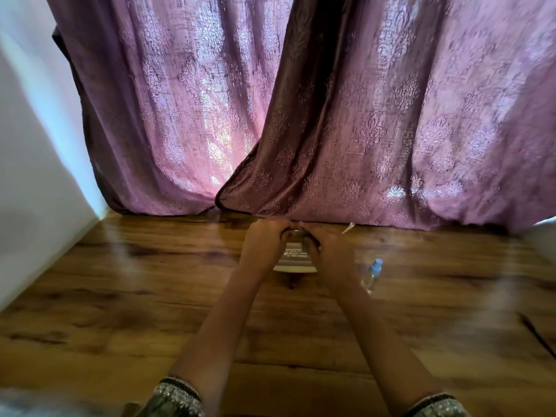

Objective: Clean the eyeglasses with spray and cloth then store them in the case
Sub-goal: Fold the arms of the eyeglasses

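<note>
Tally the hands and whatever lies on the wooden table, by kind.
Hands: 2, left hand and right hand
Spray bottle, blue cap: 1
Grey-white printed item under the hands, case or cloth unclear: 1
Small white object by the curtain: 1
Total: 5

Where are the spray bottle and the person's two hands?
spray bottle (372,278): head view, on its clear body below the blue cap.
left hand (264,240): head view, on the back of the hand.
right hand (326,246): head view, on the back of the hand.
</note>
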Demonstrator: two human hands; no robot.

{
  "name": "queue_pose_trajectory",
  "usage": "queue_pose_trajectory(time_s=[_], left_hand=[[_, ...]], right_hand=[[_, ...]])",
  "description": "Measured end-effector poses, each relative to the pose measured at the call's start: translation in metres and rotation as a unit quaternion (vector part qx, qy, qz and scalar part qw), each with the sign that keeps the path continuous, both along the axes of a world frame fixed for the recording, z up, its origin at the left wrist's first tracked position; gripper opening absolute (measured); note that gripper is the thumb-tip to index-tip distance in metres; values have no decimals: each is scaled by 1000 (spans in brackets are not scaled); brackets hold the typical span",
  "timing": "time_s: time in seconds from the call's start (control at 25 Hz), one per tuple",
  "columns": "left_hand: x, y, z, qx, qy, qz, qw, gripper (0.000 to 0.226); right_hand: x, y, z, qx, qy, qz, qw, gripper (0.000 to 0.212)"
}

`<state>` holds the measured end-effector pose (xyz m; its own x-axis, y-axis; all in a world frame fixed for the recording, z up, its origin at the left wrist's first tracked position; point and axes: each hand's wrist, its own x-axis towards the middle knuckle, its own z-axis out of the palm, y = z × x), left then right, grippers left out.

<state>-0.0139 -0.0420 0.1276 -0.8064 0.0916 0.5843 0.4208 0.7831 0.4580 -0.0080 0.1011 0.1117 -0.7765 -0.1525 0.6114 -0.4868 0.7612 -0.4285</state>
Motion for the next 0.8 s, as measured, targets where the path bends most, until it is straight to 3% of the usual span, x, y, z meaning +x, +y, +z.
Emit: queue_pose_trajectory(time_s=[0.2,0.44,0.68,0.8], left_hand=[[4,-10,-1,18,-17,13,1000,9],[7,-9,-5,-6,-20,0,1000,9],[6,-19,-5,8,-18,4,1000,9],[6,-20,-6,17,-15,7,1000,9]], right_hand=[[-3,42,11,-13,-20,-92,995,29],[-5,6,-5,41,-33,2,999,31],[-16,32,-7,-45,37,-32,998,29],[-21,39,-8,-121,24,-50,991,30]])
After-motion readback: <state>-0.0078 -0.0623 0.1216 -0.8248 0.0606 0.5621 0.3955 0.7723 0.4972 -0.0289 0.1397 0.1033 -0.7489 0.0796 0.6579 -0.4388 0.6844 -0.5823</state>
